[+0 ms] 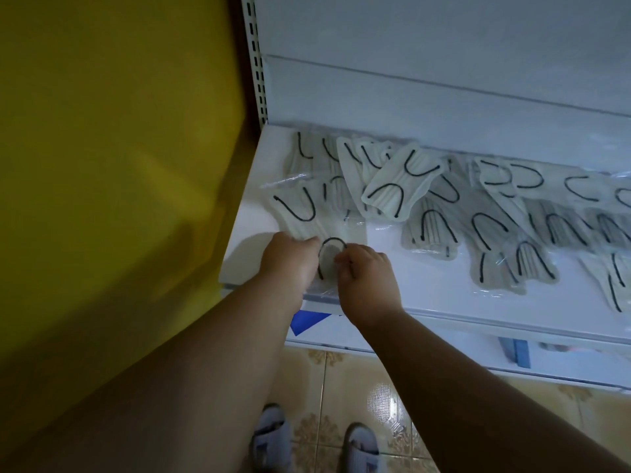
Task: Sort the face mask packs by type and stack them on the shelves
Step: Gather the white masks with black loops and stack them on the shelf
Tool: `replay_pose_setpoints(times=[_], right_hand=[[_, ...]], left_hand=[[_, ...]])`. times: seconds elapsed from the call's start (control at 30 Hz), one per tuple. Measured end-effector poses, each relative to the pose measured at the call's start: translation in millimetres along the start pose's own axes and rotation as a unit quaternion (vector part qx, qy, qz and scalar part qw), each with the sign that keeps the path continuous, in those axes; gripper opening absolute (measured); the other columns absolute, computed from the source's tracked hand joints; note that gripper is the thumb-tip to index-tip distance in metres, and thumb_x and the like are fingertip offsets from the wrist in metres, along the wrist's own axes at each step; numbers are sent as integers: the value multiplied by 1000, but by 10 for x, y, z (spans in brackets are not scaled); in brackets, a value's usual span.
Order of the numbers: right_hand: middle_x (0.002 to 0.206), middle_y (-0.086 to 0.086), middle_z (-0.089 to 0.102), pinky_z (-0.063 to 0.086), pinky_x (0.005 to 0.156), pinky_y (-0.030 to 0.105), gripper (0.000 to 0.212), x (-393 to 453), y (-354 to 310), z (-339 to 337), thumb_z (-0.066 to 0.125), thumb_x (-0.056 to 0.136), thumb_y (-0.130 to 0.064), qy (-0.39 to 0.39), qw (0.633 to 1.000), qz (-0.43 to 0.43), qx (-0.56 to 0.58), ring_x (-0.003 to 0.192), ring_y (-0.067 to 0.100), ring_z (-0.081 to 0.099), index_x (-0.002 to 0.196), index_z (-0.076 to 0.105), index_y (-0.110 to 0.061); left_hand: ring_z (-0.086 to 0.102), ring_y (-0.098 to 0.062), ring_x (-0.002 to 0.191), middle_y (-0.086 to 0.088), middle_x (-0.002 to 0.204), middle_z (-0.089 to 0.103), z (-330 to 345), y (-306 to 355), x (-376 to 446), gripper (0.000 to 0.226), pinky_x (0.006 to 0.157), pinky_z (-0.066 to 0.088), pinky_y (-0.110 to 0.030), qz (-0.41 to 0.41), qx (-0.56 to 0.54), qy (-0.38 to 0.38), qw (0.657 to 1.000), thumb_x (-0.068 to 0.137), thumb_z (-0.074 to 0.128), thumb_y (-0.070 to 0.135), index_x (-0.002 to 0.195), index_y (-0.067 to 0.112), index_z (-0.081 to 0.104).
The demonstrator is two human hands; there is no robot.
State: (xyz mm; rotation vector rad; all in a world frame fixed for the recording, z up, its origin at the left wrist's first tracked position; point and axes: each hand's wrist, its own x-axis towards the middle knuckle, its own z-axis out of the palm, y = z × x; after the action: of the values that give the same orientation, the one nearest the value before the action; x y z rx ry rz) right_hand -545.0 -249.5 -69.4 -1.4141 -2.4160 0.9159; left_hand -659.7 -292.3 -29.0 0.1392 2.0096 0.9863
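Observation:
Several clear-wrapped packs of pale masks with black ear loops lie spread over the white shelf (pixel 426 274). My left hand (pixel 290 259) and my right hand (pixel 367 278) both grip one mask pack (pixel 328 261) at the shelf's front left corner, one hand on each side of it. Behind it a loose heap of similar packs (pixel 341 172) covers the back left, with one pack (pixel 403 186) tilted on top. Greyer mask packs (pixel 532 230) spread along the right side of the shelf.
A yellow wall (pixel 119 165) stands close on the left, beside the perforated shelf upright (pixel 256 63). A lower white shelf (pixel 444 356) holds a blue item (pixel 307 320). Below are a tiled floor (pixel 375 404) and my two slippered feet.

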Motion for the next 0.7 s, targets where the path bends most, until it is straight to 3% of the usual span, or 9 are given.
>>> replay_pose_setpoints(times=[0.13, 0.23, 0.3, 0.37, 0.47, 0.53, 0.6, 0.7], right_hand=[[86, -5, 65, 44, 62, 13, 26, -42, -180, -67, 43, 96, -5, -52, 982, 63, 169, 77, 11, 58, 94, 66, -17], [90, -1, 67, 50, 67, 25, 30, 27, -247, -81, 41, 94, -3, -43, 973, 88, 211, 79, 17, 61, 91, 64, -23], [97, -2, 67, 52, 77, 28, 31, 115, -265, -98, 40, 96, -6, -9, 976, 88, 201, 87, 17, 64, 93, 63, -25], [111, -1, 65, 49, 88, 28, 30, 234, -289, -108, 42, 97, -6, 8, 987, 61, 150, 100, 15, 61, 105, 66, -22], [138, 3, 51, 42, 98, 25, 35, 469, -352, -58, 45, 97, -3, -7, 999, -26, 31, 122, 20, 52, 125, 61, -16], [156, 5, 34, 37, 113, 35, 45, 643, -420, 19, 48, 98, -7, -49, 993, -87, -60, 141, 27, 37, 141, 49, -19], [164, 7, 18, 30, 118, 46, 57, 803, -508, 85, 48, 101, -20, -102, 980, -101, -139, 149, 30, 24, 153, 29, -30], [160, 15, 22, 28, 114, 54, 59, 999, -629, 144, 39, 104, -43, -132, 951, -92, -264, 147, 35, 22, 155, 11, -43]], left_hand=[[65, -33, 89, -15, 102, 66, -37, -9, 25, 37, 79, 57, -42, -57, -80, 5, 995, 89, 70, 28, 118, 6, 60], [67, -36, 85, -16, 100, 68, -184, -18, 41, 32, 67, 59, -41, -38, -65, 14, 997, 85, 74, 18, 113, 8, 62], [67, -30, 83, -10, 91, 69, -317, -86, 28, 19, 69, 57, -38, -11, -50, 38, 998, 85, 73, 14, 102, 10, 66], [65, -29, 79, -8, 82, 68, -443, -174, -37, 6, 71, 56, -38, -9, -86, 49, 995, 86, 68, 7, 87, 13, 65], [65, -30, 84, -9, 87, 68, -553, -302, -79, 14, 73, 54, -39, -21, -130, 59, 990, 88, 64, 5, 82, 17, 60], [64, -29, 87, -10, 95, 67, -582, -340, -52, 12, 74, 50, -35, -22, -135, 63, 989, 90, 65, 8, 88, 18, 59], [62, -29, 92, -13, 105, 64, -590, -352, 18, 16, 78, 51, -37, -20, -125, 71, 989, 90, 67, 10, 104, 12, 60], [58, -25, 101, -10, 117, 56, -584, -326, 70, 31, 78, 49, -33, -15, -119, 69, 990, 93, 66, 14, 120, 8, 51]])
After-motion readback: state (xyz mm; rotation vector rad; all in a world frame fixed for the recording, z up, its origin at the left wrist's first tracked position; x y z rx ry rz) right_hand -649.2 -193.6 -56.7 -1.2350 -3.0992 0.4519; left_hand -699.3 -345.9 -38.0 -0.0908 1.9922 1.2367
